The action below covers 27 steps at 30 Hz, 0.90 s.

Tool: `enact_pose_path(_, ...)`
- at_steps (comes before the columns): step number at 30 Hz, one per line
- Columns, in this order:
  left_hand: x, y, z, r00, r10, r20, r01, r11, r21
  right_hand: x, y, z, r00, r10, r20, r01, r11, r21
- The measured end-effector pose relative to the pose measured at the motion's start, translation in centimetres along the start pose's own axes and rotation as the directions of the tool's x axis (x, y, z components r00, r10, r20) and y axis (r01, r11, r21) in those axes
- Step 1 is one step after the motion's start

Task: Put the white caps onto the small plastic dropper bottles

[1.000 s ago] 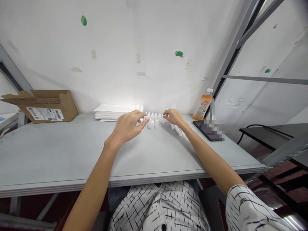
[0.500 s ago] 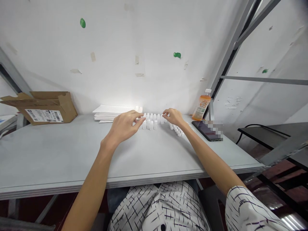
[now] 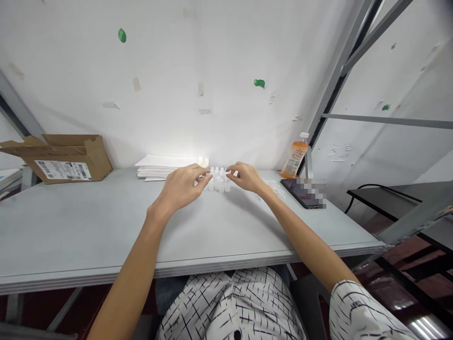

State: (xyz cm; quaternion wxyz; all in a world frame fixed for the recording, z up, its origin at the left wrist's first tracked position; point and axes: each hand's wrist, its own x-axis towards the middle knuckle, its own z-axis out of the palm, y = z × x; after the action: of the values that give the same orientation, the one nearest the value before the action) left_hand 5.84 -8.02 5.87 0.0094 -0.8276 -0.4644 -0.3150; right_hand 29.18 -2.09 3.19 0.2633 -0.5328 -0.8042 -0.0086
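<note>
Small white plastic bottles (image 3: 221, 185) stand upright in close rows on the grey table, between my two hands. My left hand (image 3: 186, 185) is at their left side, thumb and forefinger apart, the tips close to the nearest bottles; nothing shows between them. At the right side of the group, my right hand (image 3: 247, 177) has its thumb and forefinger bent together in a pinch at the edge bottles. Whatever its fingertips hold is too small to make out. Small white pieces (image 3: 275, 189) lie scattered beyond my right wrist, partly hidden by the forearm.
A stack of white sheets (image 3: 155, 166) lies behind my left hand. An opened cardboard box (image 3: 71, 158) stands at the far left of the table (image 3: 106, 226). On the right are an orange drink bottle (image 3: 295, 157) and a dark phone (image 3: 300, 193). A white wall rises behind.
My right hand has moved left along the bottles, now covering some at the right end. My left hand has stayed nearly in place. The view has shifted slightly.
</note>
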Motion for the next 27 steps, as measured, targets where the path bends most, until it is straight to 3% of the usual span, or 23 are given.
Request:
enact_pose_path(6,0.0,0.0,0.0,1.000,0.008,0.011,-0.008,1.000,-0.007,0.2,0.4,0.9,0.999,-0.025,0.047,0.028,0.998,-0.058)
enact_pose_path(16,-0.1,0.0,-0.1,1.000,0.002,0.027,-0.002,1.000,-0.010,0.0,0.2,-0.2,0.999,-0.049,0.022,0.050,0.997,-0.061)
enact_pose_path(21,0.0,0.1,0.0,0.999,0.008,0.036,-0.007,1.000,-0.027,-0.4,0.1,-1.7,0.999,-0.027,0.037,0.017,0.970,0.241)
enact_pose_path(27,0.0,0.6,0.5,0.996,0.075,0.054,-0.071,0.995,-0.066,-1.6,-2.1,-3.3,0.989,-0.074,0.129,-0.044,0.683,0.730)
